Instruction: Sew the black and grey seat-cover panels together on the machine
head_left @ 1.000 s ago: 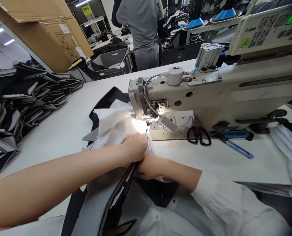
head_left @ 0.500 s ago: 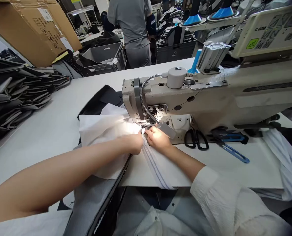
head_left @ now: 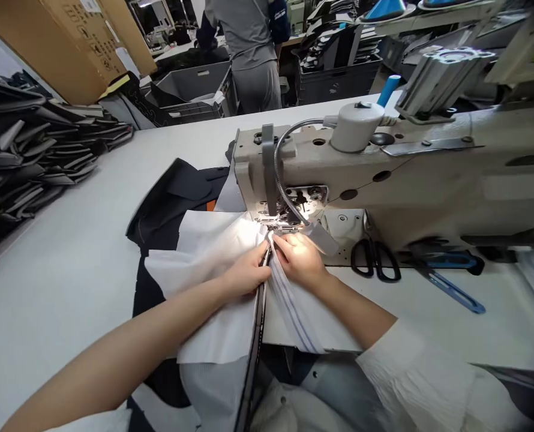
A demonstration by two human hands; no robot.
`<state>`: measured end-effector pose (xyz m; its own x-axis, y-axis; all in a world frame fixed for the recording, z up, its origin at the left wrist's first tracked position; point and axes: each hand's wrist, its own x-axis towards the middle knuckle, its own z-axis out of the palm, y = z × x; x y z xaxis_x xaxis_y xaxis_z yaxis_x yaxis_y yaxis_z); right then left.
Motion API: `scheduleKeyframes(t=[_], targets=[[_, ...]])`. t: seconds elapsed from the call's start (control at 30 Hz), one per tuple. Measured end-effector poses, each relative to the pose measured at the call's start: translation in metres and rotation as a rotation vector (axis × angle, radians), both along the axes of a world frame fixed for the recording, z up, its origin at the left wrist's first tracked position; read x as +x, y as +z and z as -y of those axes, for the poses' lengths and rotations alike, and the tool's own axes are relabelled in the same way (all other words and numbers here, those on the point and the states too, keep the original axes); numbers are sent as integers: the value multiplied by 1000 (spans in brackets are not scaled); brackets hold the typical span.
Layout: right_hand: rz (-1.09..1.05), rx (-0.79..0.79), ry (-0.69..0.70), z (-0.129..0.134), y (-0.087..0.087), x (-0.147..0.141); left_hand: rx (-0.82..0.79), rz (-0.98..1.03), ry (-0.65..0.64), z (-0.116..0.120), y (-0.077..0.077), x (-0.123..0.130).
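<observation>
My left hand point(head_left: 249, 270) is closed on the dark edge of a layered fabric piece point(head_left: 222, 336), just in front of the needle area. White, grey and black layers of it spread to the left. Fingers pinched, my right hand point(head_left: 300, 258) holds a white strip with blue lines point(head_left: 294, 309) close to the presser foot. The strip runs down over the table's front edge. Both hands are side by side under the lit head of the sewing machine point(head_left: 258, 156). The needle tip is lost in the glare.
Black-handled scissors point(head_left: 375, 258) and a blue cutter point(head_left: 456, 291) lie right of my right hand. Stacked dark fabric pieces point(head_left: 37, 150) stand at the left. Beyond the table point(head_left: 168, 138) are a cardboard box point(head_left: 87, 48), a grey crate point(head_left: 195, 84) and a person point(head_left: 253, 54).
My left hand has drawn back slightly, its thumb now along the fabric edge. That edge has swung round to run straighter toward me. The camera view has shifted.
</observation>
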<state>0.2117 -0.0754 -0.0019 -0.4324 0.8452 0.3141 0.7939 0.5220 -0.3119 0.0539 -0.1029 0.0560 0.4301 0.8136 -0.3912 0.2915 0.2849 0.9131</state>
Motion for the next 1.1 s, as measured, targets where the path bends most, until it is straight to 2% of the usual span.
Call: scheduleKeyframes(t=[0.2,0.4,0.5,0.63,0.83,1.1], targets=[[63,82,73,-7,1,7,-135,208,28,3,3,-8],[167,67,128,-5,4,7,-129,300,-18,1,1,-18],[232,21,128,-1,5,1,-103,237,-19,1,-1,-16],[111,-2,71,1,0,-4,-18,120,-32,1,-5,-12],[-20,7,79,-3,-6,-4,12,45,-38,1,-6,-10],[136,29,84,-7,3,-4,16,-47,-23,1,-6,-6]])
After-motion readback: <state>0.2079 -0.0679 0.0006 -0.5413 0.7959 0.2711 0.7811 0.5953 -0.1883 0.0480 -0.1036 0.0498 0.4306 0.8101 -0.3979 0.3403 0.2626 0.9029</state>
